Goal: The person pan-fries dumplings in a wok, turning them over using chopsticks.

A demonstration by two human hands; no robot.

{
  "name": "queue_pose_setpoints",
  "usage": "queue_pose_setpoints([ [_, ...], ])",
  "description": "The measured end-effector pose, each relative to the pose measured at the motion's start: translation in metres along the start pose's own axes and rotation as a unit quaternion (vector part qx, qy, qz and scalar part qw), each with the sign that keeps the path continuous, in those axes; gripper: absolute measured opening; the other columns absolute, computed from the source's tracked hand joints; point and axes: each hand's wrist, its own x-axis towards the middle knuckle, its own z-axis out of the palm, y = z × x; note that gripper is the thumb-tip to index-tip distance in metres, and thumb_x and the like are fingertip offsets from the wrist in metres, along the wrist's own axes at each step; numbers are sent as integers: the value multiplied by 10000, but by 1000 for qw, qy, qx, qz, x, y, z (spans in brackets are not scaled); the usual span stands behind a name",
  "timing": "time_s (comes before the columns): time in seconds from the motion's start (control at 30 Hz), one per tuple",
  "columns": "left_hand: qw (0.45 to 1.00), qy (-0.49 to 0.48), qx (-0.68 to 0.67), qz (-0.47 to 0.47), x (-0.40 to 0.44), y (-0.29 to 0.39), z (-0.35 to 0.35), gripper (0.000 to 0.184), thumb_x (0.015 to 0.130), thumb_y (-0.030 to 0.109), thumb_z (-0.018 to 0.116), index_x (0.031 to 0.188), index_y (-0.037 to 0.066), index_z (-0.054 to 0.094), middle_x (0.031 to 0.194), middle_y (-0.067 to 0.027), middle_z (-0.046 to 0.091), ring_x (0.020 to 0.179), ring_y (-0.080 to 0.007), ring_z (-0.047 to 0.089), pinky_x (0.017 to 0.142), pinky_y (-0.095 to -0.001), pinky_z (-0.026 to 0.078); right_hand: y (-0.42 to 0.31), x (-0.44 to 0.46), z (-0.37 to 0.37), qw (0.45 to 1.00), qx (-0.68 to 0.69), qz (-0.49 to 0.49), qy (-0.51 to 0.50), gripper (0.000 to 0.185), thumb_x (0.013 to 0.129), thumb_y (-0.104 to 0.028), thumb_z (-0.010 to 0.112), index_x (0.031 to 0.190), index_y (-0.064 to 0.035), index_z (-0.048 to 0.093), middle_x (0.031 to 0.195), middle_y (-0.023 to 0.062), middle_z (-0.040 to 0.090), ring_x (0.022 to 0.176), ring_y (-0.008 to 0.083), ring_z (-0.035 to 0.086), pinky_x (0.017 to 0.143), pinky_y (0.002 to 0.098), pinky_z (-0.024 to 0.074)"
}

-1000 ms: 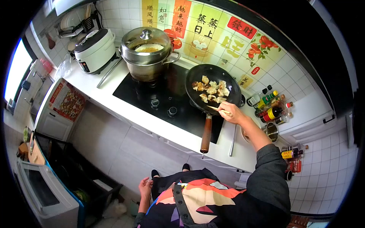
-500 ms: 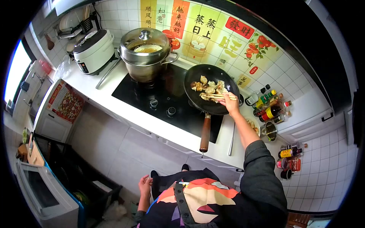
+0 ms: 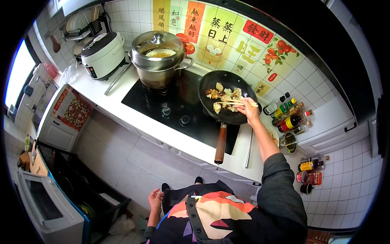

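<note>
Over the right side of a black frying pan, my right hand is closed on a pair of wooden chopsticks. Their tips point left, among several browned dumplings in the pan. The pan sits on the right part of the black stove top, its wooden handle towards my body. My left hand hangs at my left side, below the counter, with its fingers apart and nothing in it.
A lidded steel steamer pot stands on the left burner, beside a rice cooker. Several bottles, a metal container and a partly covered plate are at the right. A metal utensil lies beside the stove.
My right hand has moved up and right from the pan's near rim, and the chopsticks have moved among the dumplings. The front-left dumpling has shifted slightly. My left hand stays low.
</note>
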Motion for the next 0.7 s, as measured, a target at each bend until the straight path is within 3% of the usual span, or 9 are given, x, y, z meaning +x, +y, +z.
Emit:
queue_pose_setpoints([
  [0.17, 1000, -8, 5, -3, 2, 0, 4, 209, 747, 35, 479, 954, 12, 487, 717, -66, 572, 620, -104, 530, 515, -190, 400, 12, 22, 31, 1000, 0, -7, -24, 117, 825, -124, 415, 894, -51, 475, 820, 105, 560, 694, 174, 594, 569, 229, 478],
  [0.33, 1000, -4, 15, 3, 4, 4, 7, 212, 741, 45, 481, 951, 18, 489, 721, -65, 573, 626, -107, 535, 531, -197, 398, 37, 46, 73, 996, -71, -22, 53, 103, 816, -111, 439, 885, -48, 482, 764, 91, 556, 619, 169, 595, 489, 222, 463],
  [0.43, 1000, 1, 2, 12, 3, 2, 3, 215, 741, 49, 477, 953, 19, 488, 724, -64, 573, 626, -109, 536, 535, -200, 397, 64, 75, 71, 978, -130, -123, 108, 106, 797, -136, 463, 804, -36, 494, 666, 121, 593, 545, 161, 589, 438, 224, 447],
  [0.47, 1000, 6, 0, 12, 2, 1, 1, 215, 741, 49, 477, 953, 19, 488, 724, -64, 573, 626, -109, 536, 535, -200, 397, 53, 70, 67, 988, -40, -113, 96, 128, 794, -140, 462, 789, -14, 487, 645, 120, 589, 541, 171, 589, 430, 232, 447],
  [0.57, 1000, 11, -8, 1, -1, -4, -4, 210, 746, 39, 472, 955, 17, 486, 727, -69, 572, 622, -112, 534, 529, -197, 399, 37, 74, 44, 979, 153, 25, 129, 154, 766, -99, 460, 868, 14, 431, 749, 165, 550, 640, 265, 597, 581, 297, 509],
  [0.63, 1000, 15, -22, -2, -3, -8, -7, 203, 753, 25, 463, 955, 14, 486, 729, -76, 570, 624, -114, 531, 520, -194, 399, 30, 74, 28, 976, 163, 63, 130, 181, 764, -97, 442, 871, 49, 429, 866, 198, 512, 759, 303, 578, 666, 315, 494],
  [0.7, 999, 15, -33, -3, -4, -10, -10, 201, 756, 19, 461, 955, 13, 486, 727, -78, 569, 623, -114, 530, 514, -193, 399, 26, 70, 22, 975, 161, 69, 138, 186, 755, -96, 440, 876, 45, 427, 884, 195, 504, 783, 306, 572, 699, 330, 483],
])
